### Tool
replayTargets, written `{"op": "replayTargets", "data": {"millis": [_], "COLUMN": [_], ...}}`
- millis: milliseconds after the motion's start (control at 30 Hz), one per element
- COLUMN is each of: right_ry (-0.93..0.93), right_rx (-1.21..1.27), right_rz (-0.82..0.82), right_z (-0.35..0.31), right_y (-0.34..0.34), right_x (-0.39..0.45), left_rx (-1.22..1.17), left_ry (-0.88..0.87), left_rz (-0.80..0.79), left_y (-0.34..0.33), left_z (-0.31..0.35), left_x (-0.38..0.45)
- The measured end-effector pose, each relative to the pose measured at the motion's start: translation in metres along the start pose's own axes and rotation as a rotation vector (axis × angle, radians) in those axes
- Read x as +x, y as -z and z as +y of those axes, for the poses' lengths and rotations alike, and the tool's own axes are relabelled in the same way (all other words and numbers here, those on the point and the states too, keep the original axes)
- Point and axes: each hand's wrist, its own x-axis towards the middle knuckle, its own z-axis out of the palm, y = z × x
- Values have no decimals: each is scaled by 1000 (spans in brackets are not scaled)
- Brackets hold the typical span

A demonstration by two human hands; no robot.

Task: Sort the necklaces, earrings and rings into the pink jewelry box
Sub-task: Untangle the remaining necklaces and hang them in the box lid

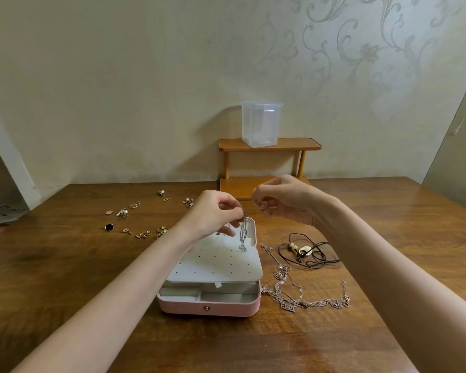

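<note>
Barely started: left hand (pixel 213 214) fingers are pinching a silver chain (pixel 243 235), dangling it over the open pink box (pixel 210 305); right hand (pixel 277 203) fingers curled, grip unclear. Earrings (pixel 140 219) and necklaces (pixel 304 294) are lying loose on the worktop (pixel 65 265).

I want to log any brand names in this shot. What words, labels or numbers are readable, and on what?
None can be read.
Paper at the far left edge: dark print, too blurred to read.
Pendant on the thin chain necklace: looks like letters, too small to read.
Pink jewelry box: no label in view.
</note>
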Motion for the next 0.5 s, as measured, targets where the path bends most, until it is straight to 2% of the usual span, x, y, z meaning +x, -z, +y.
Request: {"op": "replayTargets", "data": {"millis": [200,400,500], "right_ry": [53,70,83], "right_rx": [-74,-73,41], "right_rz": [4,35,68], "right_z": [0,0,3], "right_y": [-4,-11,-18], "right_x": [-3,1,3], "left_rx": [-195,-69,-9], "left_ry": [96,42,-19], "left_rz": [50,119,205], "left_y": [3,0,-6], "left_z": [4,8,7], "left_x": [4,5,9]}}
